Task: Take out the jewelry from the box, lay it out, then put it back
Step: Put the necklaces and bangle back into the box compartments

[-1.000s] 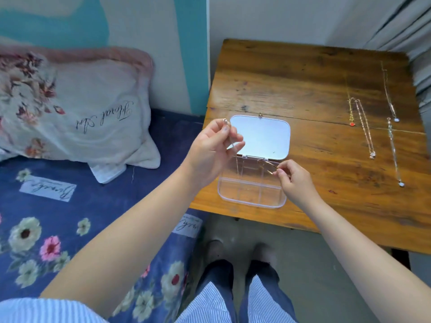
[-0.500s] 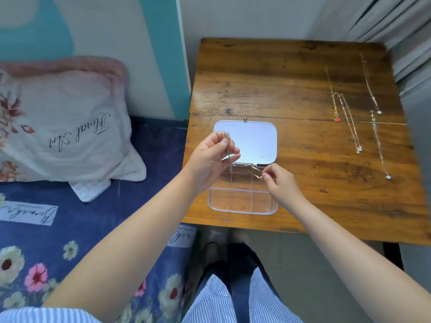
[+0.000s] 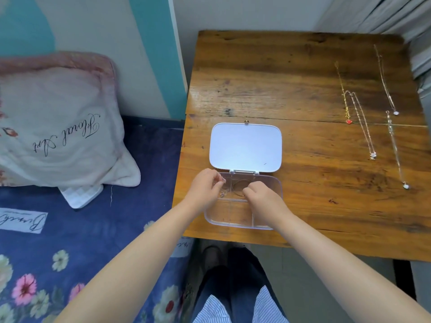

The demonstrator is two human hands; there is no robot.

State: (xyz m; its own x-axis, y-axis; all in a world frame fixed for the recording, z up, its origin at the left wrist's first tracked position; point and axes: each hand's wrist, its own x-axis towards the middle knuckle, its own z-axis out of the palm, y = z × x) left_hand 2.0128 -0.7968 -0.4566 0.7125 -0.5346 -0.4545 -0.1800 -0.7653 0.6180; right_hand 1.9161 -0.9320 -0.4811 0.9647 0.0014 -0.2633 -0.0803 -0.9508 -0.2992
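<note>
Returning jewelry to the box (image 3: 242,213) at the table (image 3: 303,94) front | left hand (image 3: 205,190) grip pinching a thin chain (image 3: 224,193); right hand (image 3: 261,194) grip pinching a ring-shaped piece (image 3: 240,186) | next: lower each into its compartment, release | necklaces (image 3: 363,127) remain laid out right

Bare table (image 3: 291,89) beyond open lid (image 3: 246,146)

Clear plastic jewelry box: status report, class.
Both hands in clear plastic jewelry box, lid open. Left pinches thin silver chain. Four necklaces lie right.
</note>
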